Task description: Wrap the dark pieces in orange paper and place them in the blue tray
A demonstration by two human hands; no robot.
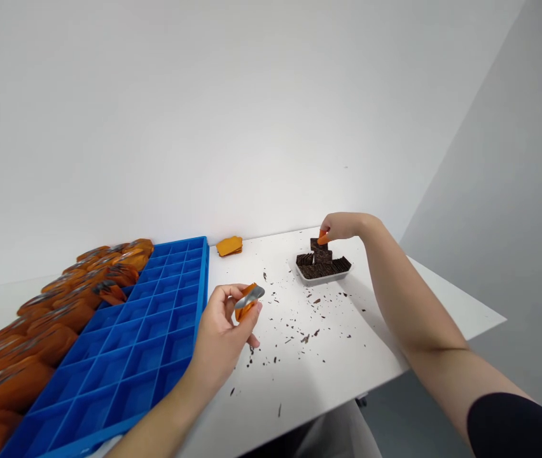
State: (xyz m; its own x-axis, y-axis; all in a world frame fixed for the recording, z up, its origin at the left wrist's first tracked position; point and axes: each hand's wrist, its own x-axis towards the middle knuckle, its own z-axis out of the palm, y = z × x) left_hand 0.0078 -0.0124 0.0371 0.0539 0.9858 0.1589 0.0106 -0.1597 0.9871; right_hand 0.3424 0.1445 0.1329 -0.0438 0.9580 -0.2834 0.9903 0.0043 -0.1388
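a white table fills the corner, scattered with dark crumbs. a blue compartment tray lies along its left part, and orange pouches are heaped just beside it at the left. a few more orange pouches in a small stack lie by the wall. a small white dish holds dark brown squares, some stacked. the right hand is over the dish, fingers pinched on a brown square with something orange at the fingertips. the left hand, beside the tray, has fingers closed round an orange pouch with its silver mouth open.
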